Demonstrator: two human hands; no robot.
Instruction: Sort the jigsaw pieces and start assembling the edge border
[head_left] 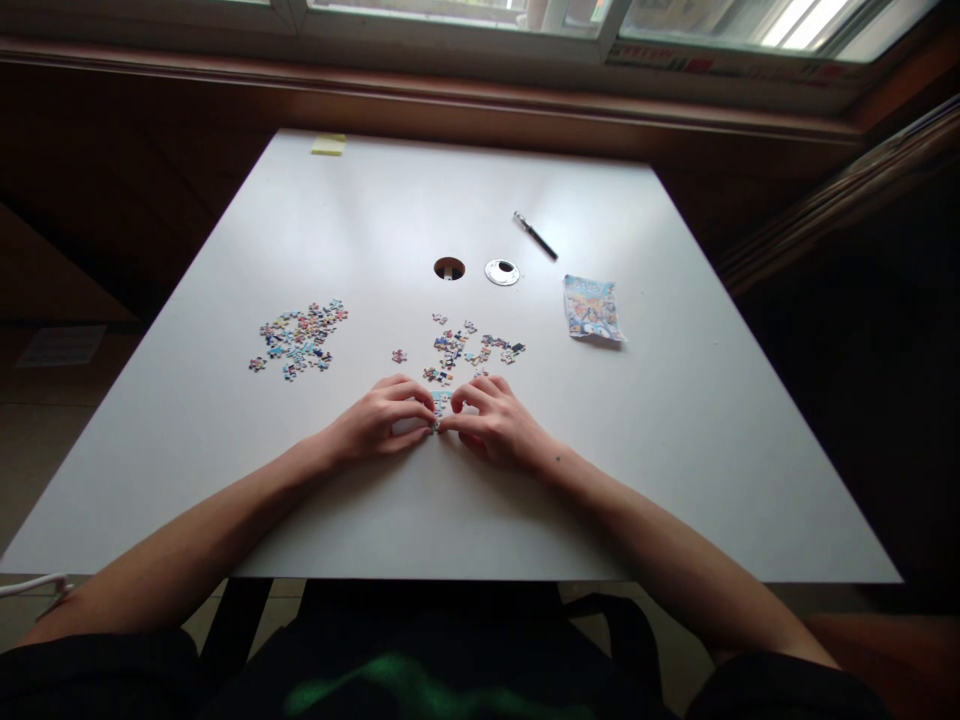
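Note:
My left hand (pixel 394 415) and my right hand (pixel 493 418) meet over a small group of joined jigsaw puzzle pieces (pixel 441 400) near the middle of the table. The fingertips of both hands close in on a small puzzle piece (pixel 436 425) at the near end of that group. My fingers partly cover the joined pieces, so their full outline is hidden. Just beyond my hands lie loose puzzle pieces (pixel 450 348) in a scattered cluster. A single pinkish piece (pixel 400 356) rests apart, above my left hand.
A larger pile of puzzle pieces (pixel 300 338) spreads at the left of the white table (pixel 360 230). To the right lie a crumpled printed picture sheet (pixel 592 308) and a black pen (pixel 536 236). A round hole (pixel 449 268) and its metal cover (pixel 502 272) are farther back, with yellow sticky notes (pixel 328 145).

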